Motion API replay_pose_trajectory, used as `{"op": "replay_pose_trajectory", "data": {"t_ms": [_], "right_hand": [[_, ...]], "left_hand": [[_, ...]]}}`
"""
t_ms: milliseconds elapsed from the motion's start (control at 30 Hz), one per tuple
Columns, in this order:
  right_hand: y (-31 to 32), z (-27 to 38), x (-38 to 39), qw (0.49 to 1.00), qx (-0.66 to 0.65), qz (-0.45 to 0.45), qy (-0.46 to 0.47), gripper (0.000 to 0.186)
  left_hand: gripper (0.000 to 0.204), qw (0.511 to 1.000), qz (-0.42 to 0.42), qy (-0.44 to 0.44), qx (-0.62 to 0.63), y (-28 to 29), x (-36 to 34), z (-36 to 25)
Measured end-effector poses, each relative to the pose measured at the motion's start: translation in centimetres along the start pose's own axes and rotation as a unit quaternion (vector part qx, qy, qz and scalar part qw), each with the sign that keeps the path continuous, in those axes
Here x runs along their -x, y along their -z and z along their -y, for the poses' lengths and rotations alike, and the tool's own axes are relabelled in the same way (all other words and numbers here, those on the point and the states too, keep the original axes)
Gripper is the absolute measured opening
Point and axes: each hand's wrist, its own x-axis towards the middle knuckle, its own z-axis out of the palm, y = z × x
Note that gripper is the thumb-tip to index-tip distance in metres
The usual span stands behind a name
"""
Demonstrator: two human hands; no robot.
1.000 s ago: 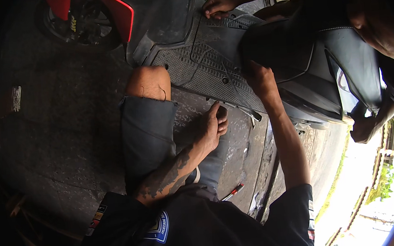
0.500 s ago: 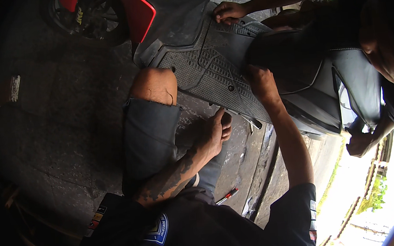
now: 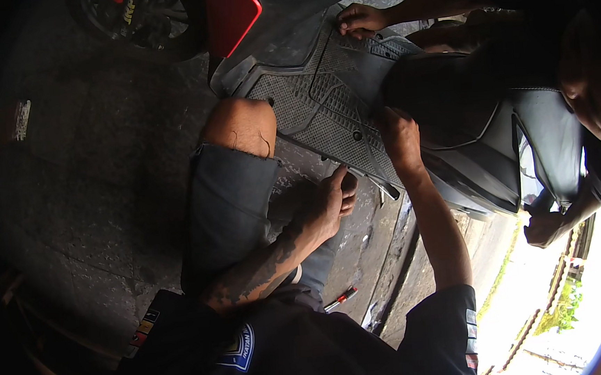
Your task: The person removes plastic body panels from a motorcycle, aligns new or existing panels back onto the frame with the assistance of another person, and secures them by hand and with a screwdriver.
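Note:
A scooter with a textured black floorboard lies across the space before me. Along the near edge of that board is my left hand, its fingers curled and its thumb pointing up against the edge. My right hand is closed at the rear of the floorboard, beside the black seat. Its fingertips are in shadow, and whatever it may grip is hidden. A folded side stand or metal lever projects under the board between my hands.
Across the scooter, a co-worker's hand rests at the floorboard's far edge; the other hand is near the tail. A red-handled screwdriver-like tool lies on the planks. The front wheel and red panel are upper left.
The whole view has shifted slightly, so the scooter sits a little farther right. Both my hands keep nearly the same pose and place on it.

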Motion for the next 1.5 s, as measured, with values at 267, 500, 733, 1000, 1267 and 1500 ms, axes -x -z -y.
{"op": "replay_pose_trajectory", "data": {"t_ms": [267,500,733,1000,1267,1500], "right_hand": [[-0.2,-0.6,0.7,0.999,0.035,-0.003,-0.001,0.008],[-1.4,-1.9,0.4,0.997,0.068,0.022,-0.038,0.011],[-1.8,-1.5,0.4,0.996,0.089,0.007,-0.022,0.014],[-1.9,-1.3,-0.2,0.985,0.161,-0.014,0.065,0.01],[2.3,1.3,-0.8,0.993,0.113,0.032,0.003,0.012],[6.3,7.2,5.5,0.98,-0.145,0.116,0.065,0.015]], "left_hand": [[0.044,1.0,-0.006,-0.001,0.011,0.1,0.0,0.1],[0.043,1.0,0.004,0.001,0.012,-0.2,0.2,-0.1],[0.044,1.0,-0.006,0.003,0.015,0.3,0.1,0.0],[0.047,0.985,0.074,-0.041,0.149,-1.1,0.7,-1.6],[0.061,0.954,0.173,-0.071,0.235,-2.1,1.3,-2.7],[0.059,0.972,0.083,-0.063,0.209,-1.6,1.1,-2.1]]}}
